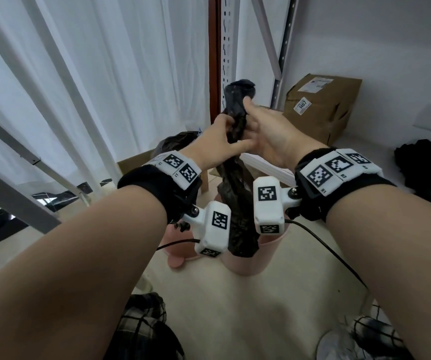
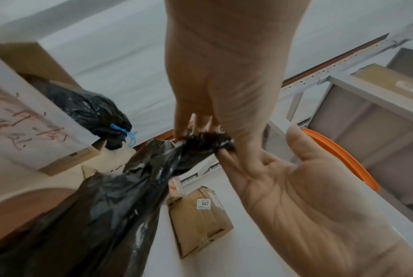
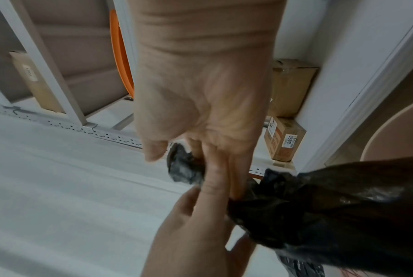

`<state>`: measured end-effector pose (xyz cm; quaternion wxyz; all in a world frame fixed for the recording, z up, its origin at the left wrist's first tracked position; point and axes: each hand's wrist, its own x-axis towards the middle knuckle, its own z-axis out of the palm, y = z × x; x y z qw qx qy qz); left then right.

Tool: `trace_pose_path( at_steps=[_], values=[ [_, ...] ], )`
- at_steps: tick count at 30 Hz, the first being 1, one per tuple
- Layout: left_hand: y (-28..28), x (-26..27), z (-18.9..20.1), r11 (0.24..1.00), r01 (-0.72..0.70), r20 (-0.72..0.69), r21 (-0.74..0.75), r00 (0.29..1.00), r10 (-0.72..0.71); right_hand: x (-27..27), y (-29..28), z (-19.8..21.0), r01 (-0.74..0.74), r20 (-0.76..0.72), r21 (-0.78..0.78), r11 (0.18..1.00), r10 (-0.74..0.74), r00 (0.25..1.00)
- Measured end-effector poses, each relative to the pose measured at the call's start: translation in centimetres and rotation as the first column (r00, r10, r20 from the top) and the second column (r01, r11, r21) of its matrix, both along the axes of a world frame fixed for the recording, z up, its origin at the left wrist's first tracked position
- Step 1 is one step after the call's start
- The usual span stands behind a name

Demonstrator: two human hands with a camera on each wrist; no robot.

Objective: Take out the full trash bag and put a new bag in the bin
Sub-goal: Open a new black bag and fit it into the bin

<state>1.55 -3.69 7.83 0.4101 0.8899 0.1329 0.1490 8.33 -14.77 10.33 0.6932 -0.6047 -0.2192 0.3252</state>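
A crumpled black new trash bag (image 1: 237,188) hangs as a long twisted strip over the open pink bin (image 1: 250,261). My left hand (image 1: 219,136) pinches the bag near its upper end, fingertips (image 2: 184,136) curled into the plastic. My right hand (image 1: 263,128) faces it from the other side. Its straight fingers (image 3: 236,180) lie against the bag, with the palm open and the thumb slightly off the bag's top end (image 3: 184,168). The full trash bag (image 2: 89,112), tied with a blue strip, sits in a cardboard box behind the bin.
A taped cardboard box (image 1: 323,105) labelled 1467 stands at the back right by the wall. A perforated metal shelf post (image 1: 226,48) rises behind the hands. White curtains (image 1: 105,74) hang on the left. A black heap (image 1: 422,167) lies far right. A black cable (image 1: 326,250) trails past the bin.
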Motion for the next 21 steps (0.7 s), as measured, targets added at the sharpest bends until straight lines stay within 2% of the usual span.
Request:
trace_pose_path(
  at_steps=[2,3,4,5,6,7,8,10,12,13,14,16,18,19,21],
  values=[
    [0.3,0.0,0.1,0.993,-0.119,0.094,0.005,0.989,0.118,0.2,0.0,-0.1,-0.004,-0.006,0.001,1.000,0.004,1.000],
    [0.9,0.2,0.0,0.987,-0.158,0.126,-0.028,0.979,0.161,0.4,-0.1,-0.4,0.063,0.050,-0.022,0.998,-0.062,0.997],
    [1.4,0.1,0.0,0.980,-0.160,0.142,-0.121,0.974,0.176,0.8,-0.2,-0.8,0.163,0.154,-0.059,0.985,-0.152,0.976],
    [1.6,0.0,-0.1,0.959,-0.124,0.131,-0.254,0.978,0.161,1.6,-0.4,-1.2,0.274,0.308,-0.103,0.956,-0.231,0.923],
    [1.7,-0.3,-0.1,0.922,-0.060,0.110,-0.383,0.988,0.109,2.3,-0.7,-1.6,0.347,0.461,-0.131,0.929,-0.253,0.851],
    [1.9,-0.5,-0.3,0.887,0.003,0.098,-0.462,0.994,0.047,2.8,-1.0,-1.9,0.359,0.553,-0.172,0.917,-0.212,0.806],
    [1.9,-0.7,-0.3,0.860,0.058,0.089,-0.507,0.996,-0.015,3.0,-1.4,-2.0,0.324,0.584,-0.232,0.917,-0.135,0.800],
    [1.9,-1.1,-0.2,0.811,0.147,0.087,-0.567,0.989,-0.118,3.2,-1.9,-2.3,0.196,0.533,-0.326,0.925,0.008,0.846],
    [1.8,-1.4,0.0,0.763,0.185,0.091,-0.619,0.982,-0.164,2.9,-2.3,-2.3,0.048,0.393,-0.284,0.958,0.071,0.917],
    [1.8,-1.4,0.1,0.774,0.164,0.081,-0.611,0.986,-0.144,2.5,-2.4,-2.2,0.000,0.325,-0.243,0.970,0.081,0.942],
    [1.8,-1.4,0.0,0.827,0.105,0.057,-0.553,0.995,-0.088,2.4,-2.5,-2.2,-0.020,0.287,-0.196,0.980,0.076,0.955],
    [1.8,-1.2,-0.2,0.944,-0.099,0.026,-0.316,0.993,0.113,2.3,-2.4,-2.1,0.036,0.293,-0.146,0.989,0.009,0.956],
    [1.7,-0.9,-0.3,0.950,-0.276,0.116,-0.147,0.949,0.294,2.4,-1.9,-1.9,0.133,0.353,-0.135,0.982,-0.077,0.932],
    [1.6,-0.7,-0.3,0.950,-0.272,0.150,-0.154,0.944,0.294,2.2,-1.7,-1.7,0.159,0.377,-0.137,0.978,-0.097,0.921],
    [0.7,-0.5,0.1,0.951,-0.130,0.146,-0.280,0.974,0.176,2.0,-1.3,-1.4,0.140,0.397,-0.143,0.980,-0.073,0.915]
  ],
)
